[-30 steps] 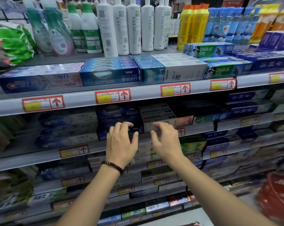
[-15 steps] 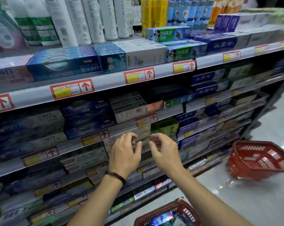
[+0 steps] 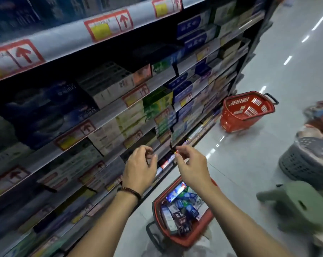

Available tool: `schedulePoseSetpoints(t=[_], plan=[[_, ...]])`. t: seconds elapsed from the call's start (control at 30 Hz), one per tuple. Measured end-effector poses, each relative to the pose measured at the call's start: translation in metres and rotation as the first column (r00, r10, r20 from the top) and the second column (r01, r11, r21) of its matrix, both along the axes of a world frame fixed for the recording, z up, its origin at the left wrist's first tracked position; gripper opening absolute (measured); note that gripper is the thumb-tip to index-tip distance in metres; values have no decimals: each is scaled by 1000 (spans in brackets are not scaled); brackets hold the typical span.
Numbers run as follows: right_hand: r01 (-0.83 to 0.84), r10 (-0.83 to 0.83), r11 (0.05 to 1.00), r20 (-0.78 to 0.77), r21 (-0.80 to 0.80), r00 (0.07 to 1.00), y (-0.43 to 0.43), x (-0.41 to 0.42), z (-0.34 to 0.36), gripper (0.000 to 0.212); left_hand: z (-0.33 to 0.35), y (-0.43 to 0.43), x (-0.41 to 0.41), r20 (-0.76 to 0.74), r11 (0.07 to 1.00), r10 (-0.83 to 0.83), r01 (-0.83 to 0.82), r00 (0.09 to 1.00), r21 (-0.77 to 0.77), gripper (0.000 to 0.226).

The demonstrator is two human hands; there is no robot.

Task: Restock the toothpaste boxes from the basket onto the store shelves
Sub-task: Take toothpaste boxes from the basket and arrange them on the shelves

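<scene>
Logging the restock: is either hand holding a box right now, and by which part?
Nothing is held. The left hand and right hand are loosely curled and empty in front of the shelves; the toothpaste boxes lie in the red basket below.

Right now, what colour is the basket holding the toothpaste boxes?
Red: the basket shows best in the head view.

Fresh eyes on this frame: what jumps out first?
The left hand and right hand hover mid-frame before the stocked shelves, apparently empty. Directly below them sits a red basket holding toothpaste boxes. A second red basket stands farther down the aisle.
</scene>
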State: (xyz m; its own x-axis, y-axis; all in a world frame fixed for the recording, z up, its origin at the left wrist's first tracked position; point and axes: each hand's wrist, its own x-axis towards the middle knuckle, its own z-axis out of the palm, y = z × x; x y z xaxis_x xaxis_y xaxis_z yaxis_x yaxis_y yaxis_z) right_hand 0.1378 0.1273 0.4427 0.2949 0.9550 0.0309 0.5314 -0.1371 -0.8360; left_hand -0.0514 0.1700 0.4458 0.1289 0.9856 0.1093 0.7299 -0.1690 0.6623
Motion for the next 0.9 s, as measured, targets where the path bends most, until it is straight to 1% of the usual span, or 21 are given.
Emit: schedulePoseSetpoints(t=[0.1,0.23,0.3,0.4,0.5,0.57,0.63,0.77,0.9], plan=[[32,-32,998,-5,-47,999,-18,8,-17,22,-16,-11,9,-2,999,-17,17,1000,-49,12],[24,-27,993,-25,-114,999,-38,29,-41,19,-38,-33,27,-4,993,-12,11,1000,-120,11],[15,-18,986,-18,-167,1000,-48,43,-57,21,-51,-45,36,-6,985,8,-9,1000,-170,11],[15,-20,971,-20,-237,1000,-61,64,-85,22,-73,-64,53,-13,971,49,-50,999,-233,11],[24,-39,958,-47,-287,998,-76,82,-113,22,-101,-82,66,28,939,143,-127,989,-319,10],[28,-51,947,-64,-321,997,-85,92,-135,24,-123,-90,76,26,921,192,-171,981,-350,8],[40,-70,936,-72,-350,995,-95,98,-153,24,-142,-98,81,23,903,212,-186,977,-388,9],[76,-118,909,-77,-409,990,-117,104,-197,20,-188,-112,91,20,873,185,-155,982,-463,9],[106,-163,871,-78,-480,984,-137,102,-242,24,-237,-122,94,-23,839,122,-115,992,-532,11]])
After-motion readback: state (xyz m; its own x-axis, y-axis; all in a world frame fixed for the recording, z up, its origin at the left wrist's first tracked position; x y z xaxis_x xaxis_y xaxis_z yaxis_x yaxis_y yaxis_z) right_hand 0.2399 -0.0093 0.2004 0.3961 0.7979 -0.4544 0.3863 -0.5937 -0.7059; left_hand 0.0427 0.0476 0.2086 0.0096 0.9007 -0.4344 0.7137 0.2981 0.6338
